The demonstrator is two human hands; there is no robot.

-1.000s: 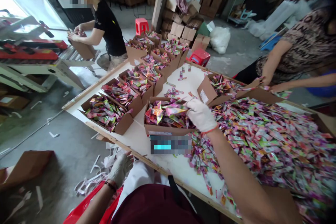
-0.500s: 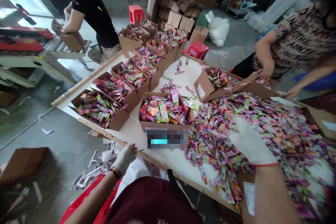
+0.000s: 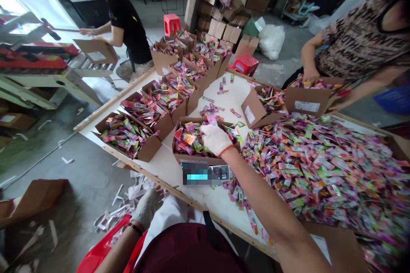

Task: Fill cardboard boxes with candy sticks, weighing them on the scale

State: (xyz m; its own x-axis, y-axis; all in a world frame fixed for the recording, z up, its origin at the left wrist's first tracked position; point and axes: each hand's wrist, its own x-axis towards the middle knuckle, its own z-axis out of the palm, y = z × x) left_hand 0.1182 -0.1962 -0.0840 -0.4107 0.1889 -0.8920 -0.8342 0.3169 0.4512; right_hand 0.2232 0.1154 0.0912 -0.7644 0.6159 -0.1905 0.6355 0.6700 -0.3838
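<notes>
My right hand (image 3: 216,140), in a white glove that leaves bare fingertips, reaches into an open cardboard box (image 3: 200,158) full of small, shiny pink, purple and green packets (image 3: 188,137). Its fingers are curled down among the packets; what they hold is hidden. Under the box's near side sits a digital scale (image 3: 221,173) with a lit, blurred display. My left hand (image 3: 147,204), gloved too, rests beside my thigh near the table's edge, holding nothing, with its fingers stretched out. To the right of the box spreads a large heap of loose packets (image 3: 307,166).
Several filled cardboard boxes (image 3: 150,149) stand in rows at the table's left. Across the table, one person's hand (image 3: 310,77) is in another box (image 3: 304,101). A second person (image 3: 128,21) handles a box by a roller conveyor (image 3: 96,68). Red stools (image 3: 245,65) stand behind.
My right hand has moved left from above the heap into the box on the scale. My left hand stays low. The co-worker's box at the right now stands more upright.
</notes>
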